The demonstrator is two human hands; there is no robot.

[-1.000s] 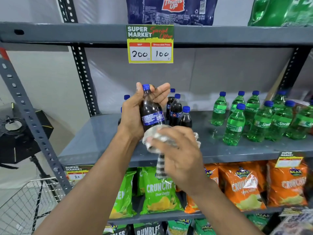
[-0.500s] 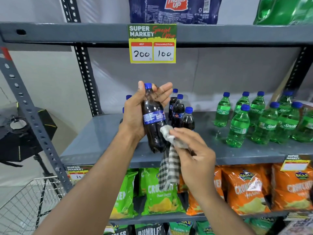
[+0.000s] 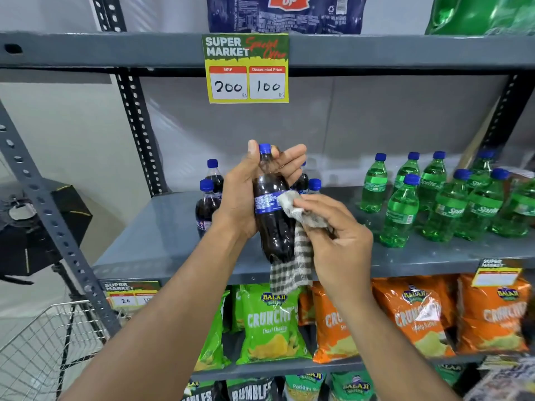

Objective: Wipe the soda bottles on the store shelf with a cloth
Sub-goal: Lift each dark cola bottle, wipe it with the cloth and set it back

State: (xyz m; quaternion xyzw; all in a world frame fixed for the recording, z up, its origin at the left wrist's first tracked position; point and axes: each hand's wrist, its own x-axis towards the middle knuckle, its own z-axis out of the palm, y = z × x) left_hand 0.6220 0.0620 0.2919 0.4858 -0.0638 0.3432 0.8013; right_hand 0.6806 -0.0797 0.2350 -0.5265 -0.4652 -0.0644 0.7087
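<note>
My left hand [image 3: 241, 195] grips a dark cola bottle [image 3: 273, 227] with a blue cap, held upright in front of the grey middle shelf [image 3: 162, 235]. My right hand [image 3: 337, 238] holds a checked cloth [image 3: 298, 247] and presses its bunched top against the bottle's blue label; the rest of the cloth hangs down beside the bottle. More cola bottles [image 3: 207, 204] stand on the shelf behind my left hand, some partly hidden. Several green Sprite bottles [image 3: 401, 209] stand on the shelf to the right.
A yellow price sign [image 3: 247, 69] hangs from the upper shelf. Green chip bags [image 3: 270, 322] and orange chip bags [image 3: 419, 314] fill the shelf below. A wire basket [image 3: 43, 348] sits low on the left, beside a slanted metal upright [image 3: 49, 215] and a dark lamp.
The cloth has moved up from the bottle's base to its label. My left hand has turned the bottle a little and still holds it.
</note>
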